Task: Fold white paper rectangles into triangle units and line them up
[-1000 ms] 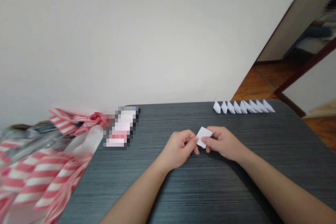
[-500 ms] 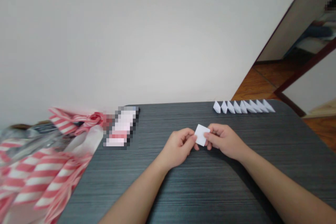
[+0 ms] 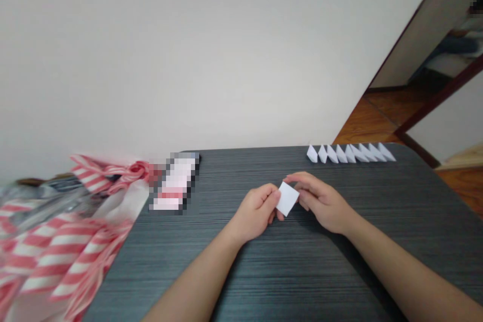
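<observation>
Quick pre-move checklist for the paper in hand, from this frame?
Grip: ok. The left hand and right hand both pinch the white paper square.
Paper creases: cannot tell, too small at this view.
Paper clear of the tabletop: ok, held up above the dark grey table.
Row of folded paper pieces: ok, lined up along the far table edge, none toppled.
Striped plastic bag: ok, well left of the hands.
Pixelated item: cannot tell what it is.
</observation>
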{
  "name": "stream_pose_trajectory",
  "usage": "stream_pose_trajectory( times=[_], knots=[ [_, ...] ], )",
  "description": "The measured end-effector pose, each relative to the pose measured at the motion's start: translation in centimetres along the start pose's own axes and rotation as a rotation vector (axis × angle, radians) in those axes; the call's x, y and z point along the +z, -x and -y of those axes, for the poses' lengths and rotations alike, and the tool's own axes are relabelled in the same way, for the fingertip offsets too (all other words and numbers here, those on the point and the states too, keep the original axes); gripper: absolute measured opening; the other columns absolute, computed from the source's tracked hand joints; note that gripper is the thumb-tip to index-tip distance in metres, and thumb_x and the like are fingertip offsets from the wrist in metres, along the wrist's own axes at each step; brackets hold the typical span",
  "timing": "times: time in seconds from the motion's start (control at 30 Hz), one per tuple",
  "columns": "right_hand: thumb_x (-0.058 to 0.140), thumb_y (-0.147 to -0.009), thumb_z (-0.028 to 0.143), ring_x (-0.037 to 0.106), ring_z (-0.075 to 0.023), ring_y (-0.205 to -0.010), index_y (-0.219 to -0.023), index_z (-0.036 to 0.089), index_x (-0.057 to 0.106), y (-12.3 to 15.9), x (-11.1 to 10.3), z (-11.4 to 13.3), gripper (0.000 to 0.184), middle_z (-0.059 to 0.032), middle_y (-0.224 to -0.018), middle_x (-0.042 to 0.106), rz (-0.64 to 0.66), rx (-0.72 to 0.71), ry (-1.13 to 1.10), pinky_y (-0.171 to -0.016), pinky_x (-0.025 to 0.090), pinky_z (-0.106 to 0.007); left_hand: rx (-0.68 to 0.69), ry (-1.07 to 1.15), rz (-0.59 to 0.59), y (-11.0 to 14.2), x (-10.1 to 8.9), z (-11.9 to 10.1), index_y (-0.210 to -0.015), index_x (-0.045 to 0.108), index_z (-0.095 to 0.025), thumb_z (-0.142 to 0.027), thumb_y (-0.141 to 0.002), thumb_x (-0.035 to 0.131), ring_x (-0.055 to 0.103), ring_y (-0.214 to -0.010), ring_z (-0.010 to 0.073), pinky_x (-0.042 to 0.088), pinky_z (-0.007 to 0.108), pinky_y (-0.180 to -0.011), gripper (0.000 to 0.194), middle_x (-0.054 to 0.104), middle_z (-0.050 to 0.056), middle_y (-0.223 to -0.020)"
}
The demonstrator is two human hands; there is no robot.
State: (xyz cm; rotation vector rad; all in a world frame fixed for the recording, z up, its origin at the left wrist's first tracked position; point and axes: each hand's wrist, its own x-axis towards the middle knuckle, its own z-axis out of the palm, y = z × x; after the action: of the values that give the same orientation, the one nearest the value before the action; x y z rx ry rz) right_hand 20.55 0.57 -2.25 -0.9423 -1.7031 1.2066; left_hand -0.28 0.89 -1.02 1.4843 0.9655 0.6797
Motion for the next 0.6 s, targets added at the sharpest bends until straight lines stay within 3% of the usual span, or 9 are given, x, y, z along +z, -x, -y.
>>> stream_pose_trajectory(
  times=[0.1,0.17,0.37,0.47,0.6],
  knots=[
    [0.052,-0.095,0.020,0.054,-0.0244,-0.118,-0.115,0.026,0.063,0.01,-0.12,0.57,0.024,-0.0102,-0.132,0.054,0.020,-0.106,0.118,-0.087,0.051,-0.037,0.011,-0.057,0.015,0.05,-0.08,-0.55,-0.076,0.057,-0.016,-0.043,-0.096,0.045,0.047,-0.048,0.0094,0.035,0.021,-0.049,0.036,0.061,-0.001,-0.059],
    [0.055,-0.093,0.019,0.053,-0.0258,-0.121,-0.104,0.025,0.064,-0.07,-0.19,0.90,0.015,-0.0099,-0.130,0.055,0.017,-0.114,0.152,-0.091,0.050,-0.039,0.023,-0.102,0.030,0.11,-0.13,-0.87,-0.074,0.057,-0.016,-0.041,-0.096,0.047,0.047,-0.049,0.0095,0.035,0.021,-0.051,0.035,0.059,-0.002,-0.057],
    [0.054,-0.094,0.020,0.060,-0.0215,-0.100,-0.090,0.023,0.060,-0.40,-0.22,1.10,0.007,-0.0072,-0.106,0.063,0.001,-0.110,0.202,-0.087,0.048,-0.036,0.079,-0.129,0.055,0.13,-0.13,-0.92,-0.093,0.066,-0.015,-0.036,-0.095,0.049,0.050,-0.056,0.0097,0.039,0.021,-0.055,0.027,0.068,0.003,-0.078],
    [0.052,-0.095,0.022,0.061,-0.0194,-0.086,-0.091,0.022,0.060,-0.48,-0.22,1.06,0.009,-0.0044,-0.089,0.064,-0.005,-0.036,0.225,-0.081,0.048,-0.033,0.112,-0.165,0.023,0.00,-0.17,-0.83,-0.090,0.068,-0.015,-0.031,-0.092,0.052,0.052,-0.059,0.0109,0.040,0.021,-0.057,0.022,0.066,0.003,-0.076],
    [0.050,-0.096,0.022,0.061,-0.0186,-0.083,-0.097,0.021,0.065,-0.50,-0.22,1.11,0.015,-0.0043,-0.089,0.065,0.009,-0.026,0.248,-0.078,0.047,-0.031,0.138,-0.213,0.050,-0.12,-0.30,-1.02,-0.084,0.070,-0.016,-0.030,-0.093,0.049,0.052,-0.061,0.0118,0.040,0.021,-0.058,0.027,0.063,0.001,-0.070]
  ],
)
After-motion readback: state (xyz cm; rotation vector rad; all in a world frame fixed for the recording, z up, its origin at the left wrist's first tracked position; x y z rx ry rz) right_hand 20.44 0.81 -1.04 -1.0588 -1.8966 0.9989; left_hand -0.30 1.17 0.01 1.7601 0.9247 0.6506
